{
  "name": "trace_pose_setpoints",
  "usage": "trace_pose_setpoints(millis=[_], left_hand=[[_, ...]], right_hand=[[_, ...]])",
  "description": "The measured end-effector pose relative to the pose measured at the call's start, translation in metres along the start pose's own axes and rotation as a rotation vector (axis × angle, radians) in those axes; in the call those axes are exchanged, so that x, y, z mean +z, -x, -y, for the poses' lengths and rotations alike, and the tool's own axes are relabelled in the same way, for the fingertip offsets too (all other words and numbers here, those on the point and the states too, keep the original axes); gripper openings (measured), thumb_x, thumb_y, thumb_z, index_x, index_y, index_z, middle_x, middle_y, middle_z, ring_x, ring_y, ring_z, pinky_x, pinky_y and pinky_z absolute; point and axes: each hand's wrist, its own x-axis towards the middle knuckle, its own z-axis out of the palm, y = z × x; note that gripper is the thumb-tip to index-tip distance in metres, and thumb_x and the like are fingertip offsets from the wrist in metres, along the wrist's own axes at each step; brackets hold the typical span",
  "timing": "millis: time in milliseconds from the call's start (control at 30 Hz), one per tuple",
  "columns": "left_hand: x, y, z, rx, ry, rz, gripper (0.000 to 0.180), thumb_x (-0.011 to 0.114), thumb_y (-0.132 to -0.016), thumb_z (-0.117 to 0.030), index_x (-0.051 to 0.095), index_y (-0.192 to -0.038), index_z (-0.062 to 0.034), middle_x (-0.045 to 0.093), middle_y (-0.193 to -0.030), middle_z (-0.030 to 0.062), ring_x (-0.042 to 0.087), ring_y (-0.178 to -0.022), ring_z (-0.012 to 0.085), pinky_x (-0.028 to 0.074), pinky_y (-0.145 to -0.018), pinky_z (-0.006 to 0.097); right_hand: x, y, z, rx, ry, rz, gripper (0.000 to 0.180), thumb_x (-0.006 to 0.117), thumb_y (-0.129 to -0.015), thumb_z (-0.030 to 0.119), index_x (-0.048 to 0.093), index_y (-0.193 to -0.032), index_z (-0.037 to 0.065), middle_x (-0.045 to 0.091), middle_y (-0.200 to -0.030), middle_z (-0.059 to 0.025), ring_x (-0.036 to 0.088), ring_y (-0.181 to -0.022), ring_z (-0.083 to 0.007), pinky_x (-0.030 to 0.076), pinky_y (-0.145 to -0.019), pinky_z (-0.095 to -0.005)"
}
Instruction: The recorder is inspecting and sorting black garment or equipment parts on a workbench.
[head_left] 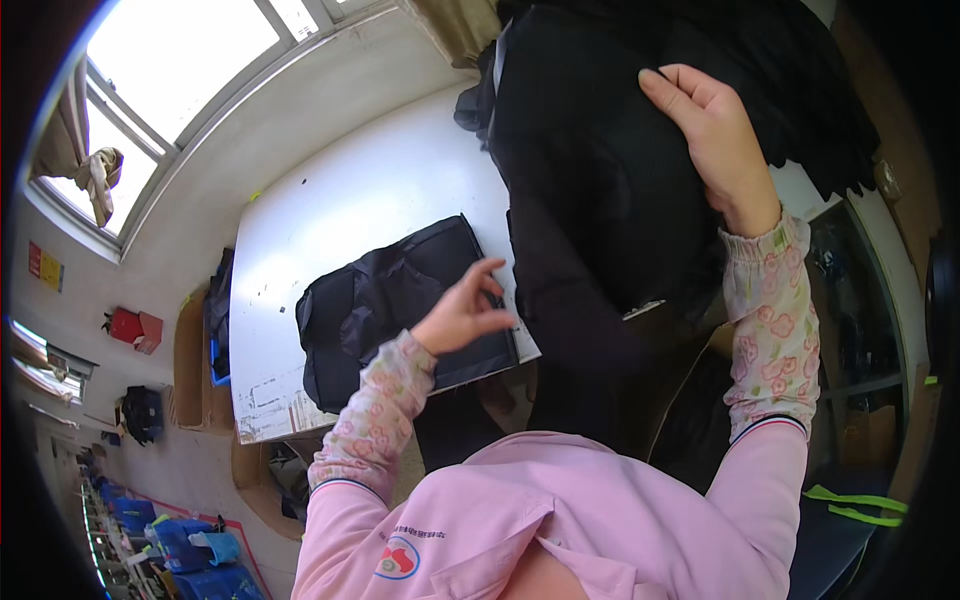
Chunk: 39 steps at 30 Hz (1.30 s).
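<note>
Overhead, right hand (715, 140) fingers flat on black garment (590, 180); left hand (462, 312) fingers loose, empty.

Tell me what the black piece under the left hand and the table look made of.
Black piece: probably woven synthetic fabric, with a slight sheen, creases and seams. Table: white, smooth, hard top, perhaps laminate or painted board, scuffed near its edge. Left hand hovers open over the piece.
</note>
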Motion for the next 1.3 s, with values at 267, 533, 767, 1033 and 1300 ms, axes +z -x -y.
trace_pose_setpoints(millis=[267,533,767,1033,1300], left_hand=[[0.122,0.012,0.0,0.141,0.687,-0.617,0.1,0.075,-0.081,-0.006,0.004,-0.15,-0.0069,0.047,-0.128,0.0113,0.051,-0.116,0.0179,0.042,-0.098,0.03],[0.076,0.009,-0.008,0.383,1.146,-0.595,0.049,0.058,-0.091,-0.017,0.038,-0.135,-0.0059,0.054,-0.124,0.0102,0.053,-0.113,0.023,0.041,-0.1,0.034],[0.012,0.03,-0.02,0.567,1.68,-0.353,0.05,0.053,-0.089,-0.044,0.058,-0.122,-0.0079,0.063,-0.117,0.0099,0.058,-0.108,0.0277,0.044,-0.096,0.042],[-0.044,0.039,-0.026,0.352,0.812,-0.071,0.079,0.041,-0.092,-0.066,0.055,-0.121,0.0063,0.065,-0.107,0.0211,0.066,-0.093,0.0328,0.054,-0.083,0.047],[-0.026,0.006,-0.012,-0.163,0.694,-0.622,0.039,0.068,-0.09,-0.025,0.052,-0.115,0.0004,0.063,-0.091,0.0081,0.064,-0.068,0.0158,0.053,-0.054,0.028]], right_hand=[[0.037,0.007,0.006,0.034,-0.42,-0.183,0.022,0.066,-0.092,0.024,0.067,-0.094,0.002,0.058,-0.077,0.0061,0.048,-0.072,-0.0007,0.037,-0.067,-0.0177],[0.08,0.028,-0.064,-0.026,-0.147,-0.077,0.024,0.066,-0.09,0.019,0.056,-0.085,-0.002,0.05,-0.062,-0.0021,0.044,-0.057,-0.007,0.037,-0.052,-0.0266],[0.053,0.04,-0.165,0.013,0.467,0.057,0.028,0.067,-0.084,0.023,0.059,-0.091,-0.002,0.063,-0.086,-0.0251,0.06,-0.084,-0.0431,0.048,-0.072,-0.0435],[0.017,0.048,-0.153,0.121,0.471,0.094,0.024,0.068,-0.086,0.02,0.056,-0.086,-0.002,0.056,-0.07,-0.0108,0.052,-0.063,-0.0211,0.043,-0.062,-0.0337],[0.017,0.039,-0.096,-0.03,-0.067,0.085,0.014,0.061,-0.095,0.014,0.055,-0.093,0.002,0.043,-0.074,0.0088,0.035,-0.065,-0.0002,0.032,-0.058,-0.0182]])
